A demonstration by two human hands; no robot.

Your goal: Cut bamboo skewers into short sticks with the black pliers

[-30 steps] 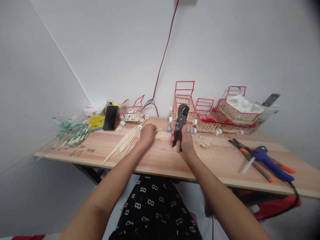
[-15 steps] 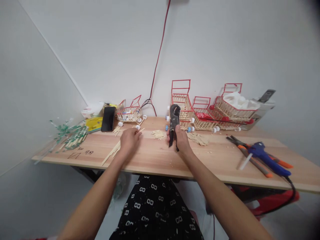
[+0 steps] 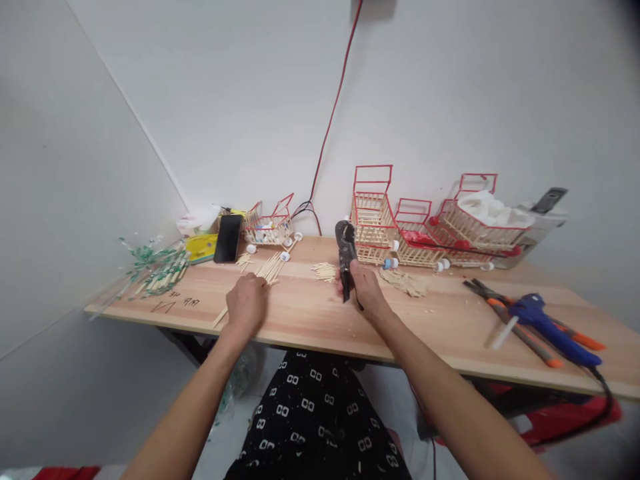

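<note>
Counter (image 3: 300, 317), wood, items listed from left to right, clock bearings taken from the nearer hand.
- Sticks in green wrapping (image 3: 165, 272): one heap, ten o'clock of the left hand.
- Yellow packet (image 3: 201, 248), beside a black phone (image 3: 229, 239), propped up, between eleven and twelve o'clock.
- Left hand (image 3: 246, 301): rests over the long sticks; fingertips hidden, so cannot tell how far its grip is open or whether it has hold of one.
- Long sticks (image 3: 271, 267): loose sheaf, under the left hand and reaching out to one o'clock.
- Short sticks (image 3: 324, 271): small pile, ten o'clock of the right hand.
- Cutter (image 3: 346, 243): black, head up, raised above the counter.
- Right hand (image 3: 367, 290): grip closed around the cutter's handles.
- Tan scrap (image 3: 404, 283): crumpled, three o'clock.
- Glue gun (image 3: 545, 321): blue, lying across orange-handled pliers (image 3: 525, 340), beyond the scrap.
</note>
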